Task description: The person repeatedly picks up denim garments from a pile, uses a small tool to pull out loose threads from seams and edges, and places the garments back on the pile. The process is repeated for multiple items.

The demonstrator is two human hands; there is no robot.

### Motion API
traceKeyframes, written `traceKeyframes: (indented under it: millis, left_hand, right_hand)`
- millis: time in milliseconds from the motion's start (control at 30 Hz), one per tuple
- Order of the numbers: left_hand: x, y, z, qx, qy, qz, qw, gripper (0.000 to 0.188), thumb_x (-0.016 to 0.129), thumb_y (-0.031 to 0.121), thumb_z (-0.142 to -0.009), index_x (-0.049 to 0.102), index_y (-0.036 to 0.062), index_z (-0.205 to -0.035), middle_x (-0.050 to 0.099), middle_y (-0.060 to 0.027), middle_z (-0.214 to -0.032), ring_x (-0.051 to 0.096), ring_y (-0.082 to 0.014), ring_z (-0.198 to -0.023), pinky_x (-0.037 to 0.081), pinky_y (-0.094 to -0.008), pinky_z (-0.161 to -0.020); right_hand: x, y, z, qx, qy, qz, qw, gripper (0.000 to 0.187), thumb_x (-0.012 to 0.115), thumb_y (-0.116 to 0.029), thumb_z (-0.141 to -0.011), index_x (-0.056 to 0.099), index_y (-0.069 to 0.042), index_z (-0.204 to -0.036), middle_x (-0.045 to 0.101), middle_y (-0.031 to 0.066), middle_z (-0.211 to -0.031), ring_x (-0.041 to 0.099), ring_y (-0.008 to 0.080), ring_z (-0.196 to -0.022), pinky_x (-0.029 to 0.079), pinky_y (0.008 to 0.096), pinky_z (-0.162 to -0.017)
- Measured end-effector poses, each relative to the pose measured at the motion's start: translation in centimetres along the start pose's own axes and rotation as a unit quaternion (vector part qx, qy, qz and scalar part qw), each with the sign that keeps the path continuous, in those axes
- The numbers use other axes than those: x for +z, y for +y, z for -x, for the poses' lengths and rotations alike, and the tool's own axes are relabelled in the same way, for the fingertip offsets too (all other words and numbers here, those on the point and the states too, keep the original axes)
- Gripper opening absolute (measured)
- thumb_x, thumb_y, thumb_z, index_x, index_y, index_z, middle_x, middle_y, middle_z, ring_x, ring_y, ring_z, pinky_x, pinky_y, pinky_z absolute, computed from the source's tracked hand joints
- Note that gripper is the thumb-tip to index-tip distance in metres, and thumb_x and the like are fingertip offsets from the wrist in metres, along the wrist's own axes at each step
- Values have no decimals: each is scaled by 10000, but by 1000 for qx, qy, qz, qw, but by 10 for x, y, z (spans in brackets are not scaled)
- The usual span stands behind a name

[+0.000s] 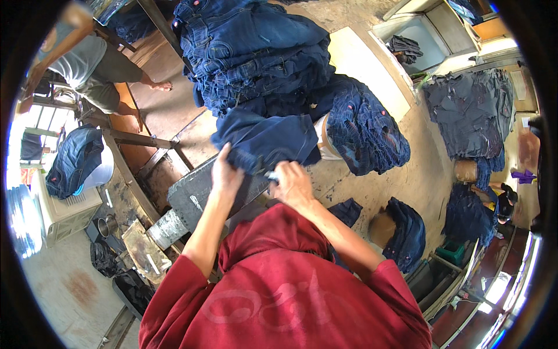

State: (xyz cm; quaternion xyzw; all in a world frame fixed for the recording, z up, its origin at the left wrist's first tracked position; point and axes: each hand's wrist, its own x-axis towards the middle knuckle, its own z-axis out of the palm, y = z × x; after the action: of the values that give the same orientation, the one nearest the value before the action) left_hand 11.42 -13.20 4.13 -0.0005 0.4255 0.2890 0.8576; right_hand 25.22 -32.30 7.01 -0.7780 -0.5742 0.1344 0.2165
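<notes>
My left hand [225, 177] grips the edge of a dark blue denim garment [267, 136], fingers closed on the cloth. The garment lies bunched over the front of a dark worktable [189, 189]. Close to its right side, my right hand [292, 183] is closed around something small and pale that shows at its fingertips, too blurred to name. Just beyond the garment rises a tall pile of folded blue jeans [250, 52]. More jeans [366, 128] hang over a round pale support to the right.
Grey trousers [471, 110] are heaped at the far right, with denim piles [465, 215] below them. Another person [104, 70] stands barefoot at the upper left. A pale plastic housing [67, 206] and a metal cup [107, 224] are at the left. Denim [404, 232] drapes a stool at right.
</notes>
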Motion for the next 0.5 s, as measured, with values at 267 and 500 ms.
traceKeyframes:
  millis: [267,500]
  left_hand:
    - [-105,34,127,55,32,-229,971,355,673,257,-1087,679,31,-1361,791,-100,-1240,770,-260,-1091,614,-441,-982]
    - [-182,81,171,6,11,-502,865,412,862,22,-940,730,7,-1329,804,-44,-1251,734,-139,-1096,582,-356,-1033]
  right_hand:
    - [-5,-94,-16,-72,-297,-309,901,516,803,-520,-966,626,-49,-1077,755,173,-889,749,422,-849,582,533,-809]
    - [-50,-58,-23,131,-220,-316,914,310,598,-369,-1145,643,-77,-1049,668,134,-716,691,351,-647,523,463,-630]
